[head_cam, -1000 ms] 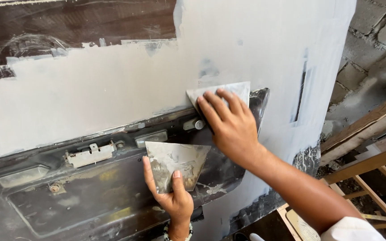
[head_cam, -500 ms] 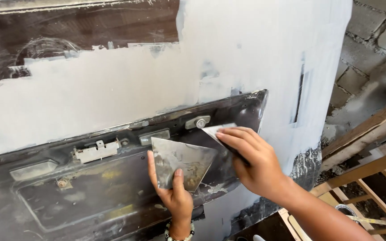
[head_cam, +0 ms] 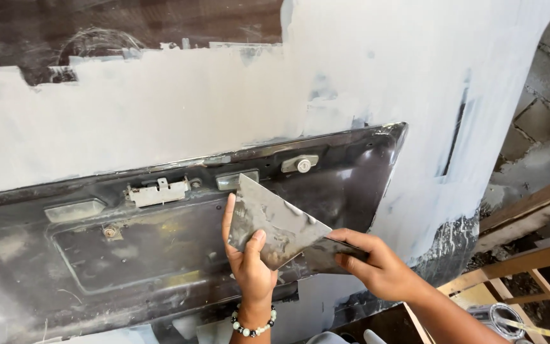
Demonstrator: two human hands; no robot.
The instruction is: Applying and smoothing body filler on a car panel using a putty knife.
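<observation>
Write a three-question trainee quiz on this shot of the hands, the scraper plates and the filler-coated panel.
1. True or false: the left hand holds the larger metal plate flat side toward the camera.
2. What does the right hand grip? A. a brush B. a smaller dark scraper C. a sanding block
3. Fill in: the wrist of the left hand wears a beaded ____.

Key: 1 true. 2 B; its edge meets the larger plate's lower edge. 3 bracelet.

Body panel (head_cam: 160, 121): matt whitish filler, smooth, streaky. Dark trim panel (head_cam: 128, 255): glossy, scuffed. Scraper plate (head_cam: 275, 220): dull grey metal, smeared. Block wall (head_cam: 542, 108): rough.
</observation>
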